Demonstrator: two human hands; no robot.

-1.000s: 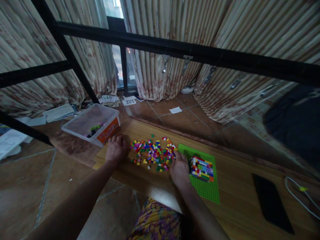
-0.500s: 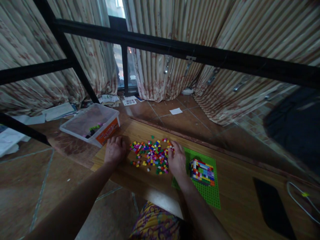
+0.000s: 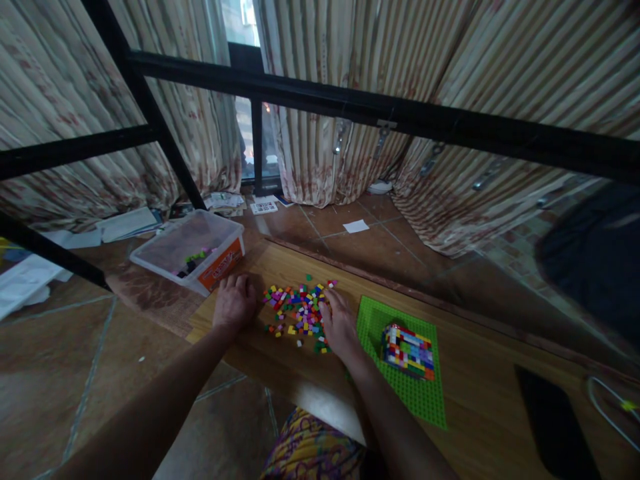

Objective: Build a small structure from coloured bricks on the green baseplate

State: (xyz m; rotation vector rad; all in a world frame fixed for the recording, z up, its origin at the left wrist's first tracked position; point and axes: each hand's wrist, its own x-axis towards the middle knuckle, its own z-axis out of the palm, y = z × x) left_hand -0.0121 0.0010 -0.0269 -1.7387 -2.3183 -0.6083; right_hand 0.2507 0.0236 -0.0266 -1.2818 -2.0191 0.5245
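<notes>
A loose heap of small multicoloured toy bricks (image 3: pixel 303 308) is spread over the wooden bench top. My right hand (image 3: pixel 340 323) is at the heap's right side, its thumb and fingertips apart and touching bricks; part of the heap is hidden under it. To the left of the heap, my left hand (image 3: pixel 234 303) rests on the bench with fingers loosely bent and nothing visible in it. Right of my right hand lies a green baseplate (image 3: pixel 415 400), bearing a low block built of coloured bricks (image 3: pixel 407 350).
A clear plastic box (image 3: pixel 187 250) with an orange label and some bricks stands beyond my left hand. A dark flat object (image 3: pixel 555 420) and a white cable (image 3: pixel 600 407) lie on the right. A black metal rail (image 3: pixel 360 107) crosses ahead, before striped curtains (image 3: pixel 310 147).
My right hand has shifted left, away from the baseplate and further over the brick heap. My left hand keeps its place on the bench. The whole view has shifted slightly.
</notes>
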